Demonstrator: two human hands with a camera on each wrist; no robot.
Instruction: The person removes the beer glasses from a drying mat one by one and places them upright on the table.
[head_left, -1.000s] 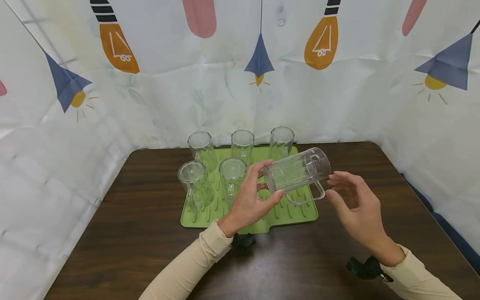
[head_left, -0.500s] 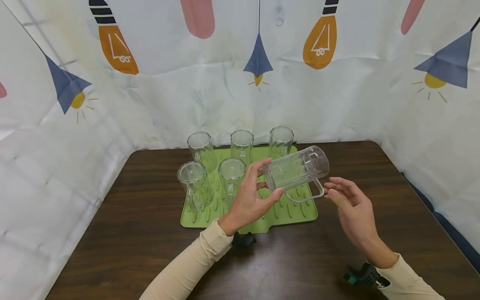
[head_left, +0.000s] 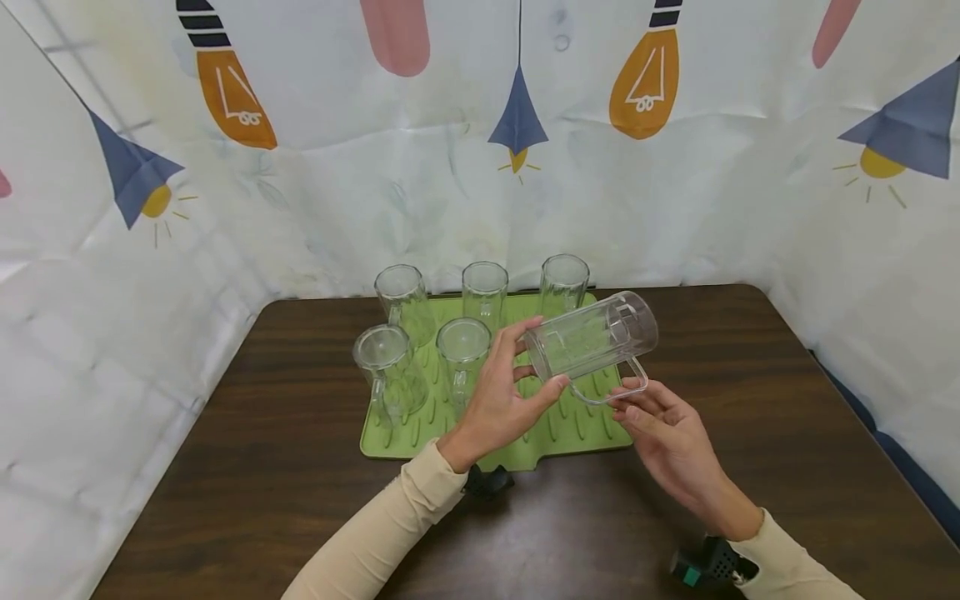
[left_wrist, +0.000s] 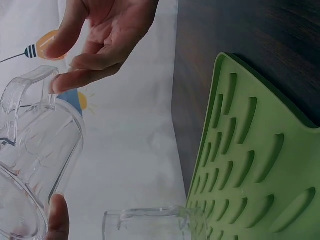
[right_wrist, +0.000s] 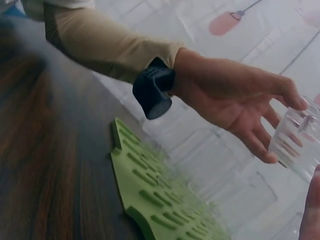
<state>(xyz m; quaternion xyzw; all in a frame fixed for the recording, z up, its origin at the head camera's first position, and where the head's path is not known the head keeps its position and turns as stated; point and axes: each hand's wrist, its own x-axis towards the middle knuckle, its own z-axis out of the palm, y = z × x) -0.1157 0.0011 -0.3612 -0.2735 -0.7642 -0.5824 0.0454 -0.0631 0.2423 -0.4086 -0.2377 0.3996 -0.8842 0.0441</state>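
Observation:
A clear glass mug is held tilted on its side above the green drying mat. My left hand grips its left end between thumb and fingers. The mug's handle hangs on the lower right side. Fingers of my right hand reach the handle from the right, and in the left wrist view a fingertip touches it while the thumb stays apart. In the right wrist view, the left hand spans the end of the mug.
Several similar mugs stand on the mat, among them a back-right mug close behind the held one and a front-left mug. Their bases appear to face up. The dark wooden table ends against a patterned white curtain.
My right hand has moved left and slightly down, from beside the mug to its handle, where its fingers now touch. My left hand and the mug have barely moved.

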